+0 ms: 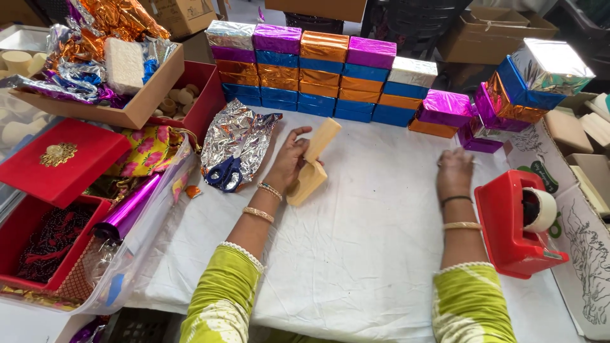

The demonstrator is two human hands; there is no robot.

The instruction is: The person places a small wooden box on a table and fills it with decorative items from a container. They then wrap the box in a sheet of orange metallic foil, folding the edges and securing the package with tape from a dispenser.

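White tablecloth (356, 254): left hand (289, 159) grips wooden block (314, 162); right hand (454, 171) blurred, empty; red box (25, 222) holds beads (54, 238).

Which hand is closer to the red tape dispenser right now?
Right. The right hand rests on the white cloth just left of the red tape dispenser, not touching it. The left hand is far across the table, holding two wooden blocks.

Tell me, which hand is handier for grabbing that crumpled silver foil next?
Probably the left hand: it rests on the wooden blocks right beside the silver foil sheet. The right hand lies far across the white cloth.
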